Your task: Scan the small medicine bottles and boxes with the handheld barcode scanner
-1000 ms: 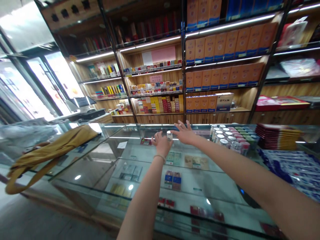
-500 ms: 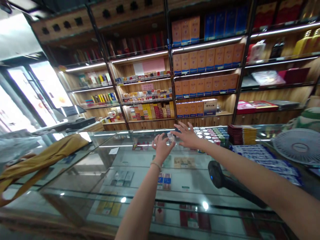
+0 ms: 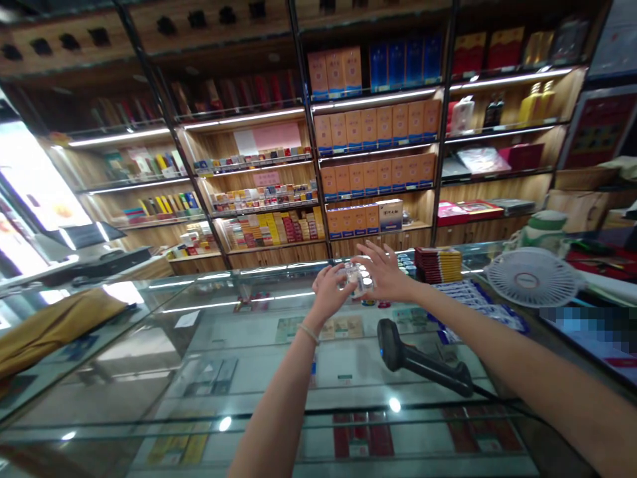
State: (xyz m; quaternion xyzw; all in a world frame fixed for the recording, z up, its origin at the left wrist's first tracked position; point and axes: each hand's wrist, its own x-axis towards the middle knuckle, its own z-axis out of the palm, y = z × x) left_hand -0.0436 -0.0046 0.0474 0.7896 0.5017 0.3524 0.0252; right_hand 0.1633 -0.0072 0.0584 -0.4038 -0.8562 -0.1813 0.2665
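Observation:
Both my arms reach out over a glass counter [image 3: 209, 372]. My left hand [image 3: 329, 292] is closed round a small clear jar [image 3: 352, 281] held up above the glass. My right hand [image 3: 385, 274] is right beside the jar with its fingers spread, touching its right side. Behind my hands, a group of small jars with coloured lids [image 3: 405, 264] stands on the counter, mostly hidden by my right hand.
A black barcode scanner [image 3: 421, 358] lies on the glass under my right forearm. A white fan [image 3: 532, 277], a red and yellow stack of boxes [image 3: 438, 263] and blue packs [image 3: 462, 295] sit at the right. A yellow bag [image 3: 54, 325] lies left. Stocked shelves [image 3: 373, 133] fill the back wall.
My view has swung to the right, bringing the fan and scanner into sight. Both hands have drawn back towards me and lifted with the small jar; my right hand has closed in on it.

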